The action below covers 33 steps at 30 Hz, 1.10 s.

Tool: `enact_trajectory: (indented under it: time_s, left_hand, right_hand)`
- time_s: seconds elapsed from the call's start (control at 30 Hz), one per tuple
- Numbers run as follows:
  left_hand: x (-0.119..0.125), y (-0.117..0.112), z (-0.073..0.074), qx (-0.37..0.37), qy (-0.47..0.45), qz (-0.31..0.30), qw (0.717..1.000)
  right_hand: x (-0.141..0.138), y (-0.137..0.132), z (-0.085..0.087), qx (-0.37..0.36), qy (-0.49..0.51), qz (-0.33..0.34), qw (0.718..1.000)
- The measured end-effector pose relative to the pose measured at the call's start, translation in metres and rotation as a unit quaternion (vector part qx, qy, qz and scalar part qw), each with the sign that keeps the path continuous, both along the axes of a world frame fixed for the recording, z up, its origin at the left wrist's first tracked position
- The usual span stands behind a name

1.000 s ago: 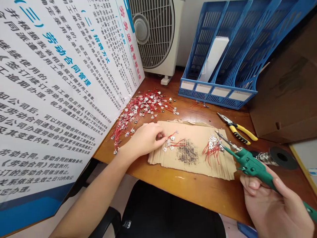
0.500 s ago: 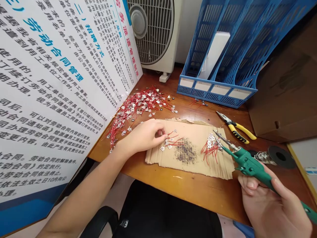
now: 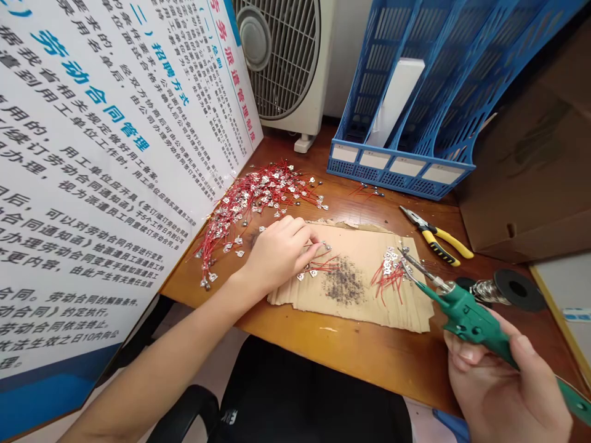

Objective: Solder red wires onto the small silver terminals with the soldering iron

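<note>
My left hand (image 3: pixel 284 252) is over the left part of a cardboard sheet (image 3: pixel 360 237). Its thumb and index finger are pinched at the red wire of a small metal tab (image 3: pixel 326 246), which sticks out past the fingertips. More red-wired tabs (image 3: pixel 314 272) lie just below these fingers, partly covered by the hand. My right hand (image 3: pixel 505 375) is wrapped around a green soldering gun (image 3: pixel 478 320). The gun's metal tip points left, over a small bunch of red-wired tabs (image 3: pixel 390 267) on the cardboard's right side. Dark specks (image 3: pixel 344 280) dot the cardboard's middle.
A large heap of red-wired tabs (image 3: pixel 258 197) spreads at the back left, beside a printed board (image 3: pixel 115 154). Yellow-handled pliers (image 3: pixel 436 237) and a solder spool (image 3: pixel 517 289) lie right. Behind stand a blue file rack (image 3: pixel 399 163), a fan unit (image 3: pixel 295 92) and a brown box (image 3: pixel 530 166).
My left hand has moved slightly up and right, from the lower tabs to the one above, and its fingers have closed together. My right hand keeps the soldering gun, barely moved.
</note>
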<state>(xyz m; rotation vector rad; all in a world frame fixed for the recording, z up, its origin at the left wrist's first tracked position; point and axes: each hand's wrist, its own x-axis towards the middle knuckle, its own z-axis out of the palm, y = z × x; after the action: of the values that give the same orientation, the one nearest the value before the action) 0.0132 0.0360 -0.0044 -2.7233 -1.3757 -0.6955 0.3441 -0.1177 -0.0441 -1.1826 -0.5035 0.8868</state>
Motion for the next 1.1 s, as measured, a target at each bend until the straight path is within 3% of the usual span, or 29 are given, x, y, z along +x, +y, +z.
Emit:
enact_trajectory:
  time_s: [0.1, 0.23, 0.43, 0.6, 0.73, 0.87, 1.0, 1.1]
  left_hand:
    - [0.006, -0.014, 0.002, 0.004, -0.062, 0.011, 0.998]
    - [0.017, -0.049, 0.003, -0.094, -0.146, 0.022, 0.985]
    - [0.027, -0.088, -0.01, -0.13, -0.121, 0.031, 0.984]
    - [0.026, -0.099, -0.009, -0.122, -0.121, 0.032, 0.985]
    - [0.03, -0.102, -0.014, -0.119, -0.142, 0.047, 0.981]
    - [0.038, -0.101, -0.024, -0.063, -0.155, 0.06, 0.984]
    - [0.04, -0.1, -0.029, -0.04, -0.168, 0.047, 0.984]
    - [0.039, -0.099, -0.028, -0.049, -0.175, 0.035, 0.983]
  right_hand:
    - [0.001, 0.0, 0.002, -0.022, 0.027, -0.012, 0.999]
    - [0.002, -0.001, 0.002, -0.005, 0.022, 0.018, 1.0]
    - [0.01, -0.006, -0.011, 0.006, -0.005, 0.003, 1.0]
    - [0.018, -0.006, -0.02, 0.03, -0.017, -0.03, 0.999]
    - [0.012, -0.006, -0.009, -0.002, -0.019, 0.019, 1.0]
    - [0.001, -0.011, 0.005, 0.007, -0.095, 0.081, 0.992]
    - [-0.004, -0.018, 0.005, -0.014, -0.147, 0.117, 0.982]
    - [-0.006, -0.021, 0.002, -0.049, -0.184, 0.106, 0.976]
